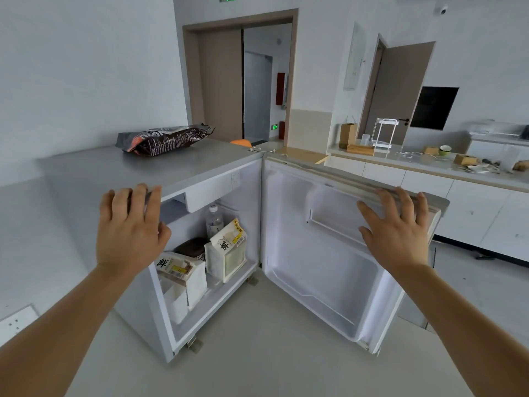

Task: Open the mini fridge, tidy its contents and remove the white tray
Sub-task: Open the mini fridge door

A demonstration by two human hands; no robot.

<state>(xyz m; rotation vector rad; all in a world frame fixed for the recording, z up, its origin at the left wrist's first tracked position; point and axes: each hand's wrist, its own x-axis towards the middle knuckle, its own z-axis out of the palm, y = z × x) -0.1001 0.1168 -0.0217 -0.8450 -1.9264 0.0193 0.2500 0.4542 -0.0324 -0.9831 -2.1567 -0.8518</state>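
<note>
The white mini fridge point(94, 170) stands open, its door point(323, 262) swung out to the right. Inside are a clear water bottle point(214, 222) at the back, an upright white milk carton point(229, 253), a second carton point(179, 266) lying tilted at the front, and a dark brown tub point(191, 247) behind it. A white box-like container point(176, 302) sits under the tilted carton; whether it is the tray I cannot tell. My left hand point(130, 230) rests on the fridge's top front edge, fingers spread. My right hand point(396, 233) has its fingers hooked over the door's top edge.
A dark snack bag point(164, 138) lies on the fridge top. A long white counter point(423, 173) with boxes, cups and a wire rack runs along the right. A wall socket point(17, 322) is low on the left. Pale floor lies in front.
</note>
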